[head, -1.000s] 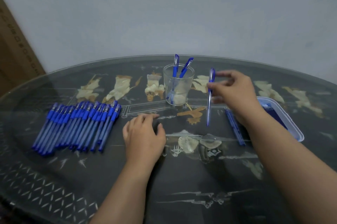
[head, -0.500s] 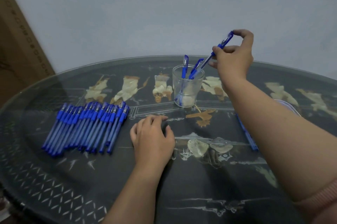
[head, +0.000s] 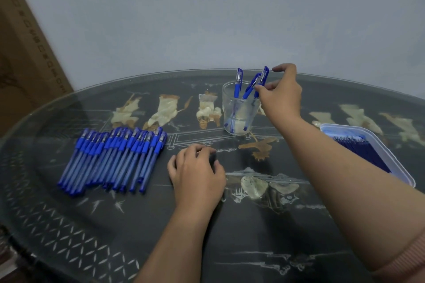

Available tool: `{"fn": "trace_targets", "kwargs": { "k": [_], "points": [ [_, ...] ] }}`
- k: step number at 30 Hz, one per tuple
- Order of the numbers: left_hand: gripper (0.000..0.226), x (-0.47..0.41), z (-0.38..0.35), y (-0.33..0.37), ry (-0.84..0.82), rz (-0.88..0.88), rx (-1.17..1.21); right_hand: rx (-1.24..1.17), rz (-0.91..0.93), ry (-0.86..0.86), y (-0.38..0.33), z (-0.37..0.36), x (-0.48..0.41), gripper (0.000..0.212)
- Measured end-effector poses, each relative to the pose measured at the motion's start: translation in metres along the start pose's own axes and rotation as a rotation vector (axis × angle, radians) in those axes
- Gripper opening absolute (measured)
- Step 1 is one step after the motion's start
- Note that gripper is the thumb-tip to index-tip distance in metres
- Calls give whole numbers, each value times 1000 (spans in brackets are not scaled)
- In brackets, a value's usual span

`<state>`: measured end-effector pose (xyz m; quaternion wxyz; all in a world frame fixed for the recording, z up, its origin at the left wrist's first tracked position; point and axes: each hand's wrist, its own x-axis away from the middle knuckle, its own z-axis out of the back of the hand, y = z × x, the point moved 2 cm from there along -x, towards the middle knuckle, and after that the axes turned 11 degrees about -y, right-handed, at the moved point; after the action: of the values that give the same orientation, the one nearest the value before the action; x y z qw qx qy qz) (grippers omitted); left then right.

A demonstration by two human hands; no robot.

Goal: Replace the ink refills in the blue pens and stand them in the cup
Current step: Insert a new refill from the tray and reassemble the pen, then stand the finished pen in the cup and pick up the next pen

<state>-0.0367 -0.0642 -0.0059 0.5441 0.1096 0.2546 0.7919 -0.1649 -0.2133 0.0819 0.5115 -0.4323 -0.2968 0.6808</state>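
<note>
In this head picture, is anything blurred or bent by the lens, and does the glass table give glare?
Head view: the wide lens bows the table rim; light is dim and even, with a soft shadow beside the left hand; no hard glare on its glass; the right hand at the cup looks slightly soft.

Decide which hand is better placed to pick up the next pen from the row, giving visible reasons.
Left. The left hand rests beside the row of blue pens; the right hand is across at the clear cup.

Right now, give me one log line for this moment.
right hand: at leaning pen in cup, grip unclear | left hand: resting on table, empty | pen row: flat on table
</note>
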Motion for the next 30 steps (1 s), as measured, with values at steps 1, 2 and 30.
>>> {"fn": "trace_targets", "kwargs": {
  "k": [1, 2, 30],
  "points": [
    [23, 0, 0, 0, 1, 1, -1, -5, -14, -1, 0, 0, 0, 42],
    [24, 0, -1, 0, 1, 2, -1, -13, -32, -6, 1, 0, -1, 41],
    [43, 8, 83, -91, 91, 246, -67, 114, -48, -295, 10, -76, 130, 13]
  ]
}}
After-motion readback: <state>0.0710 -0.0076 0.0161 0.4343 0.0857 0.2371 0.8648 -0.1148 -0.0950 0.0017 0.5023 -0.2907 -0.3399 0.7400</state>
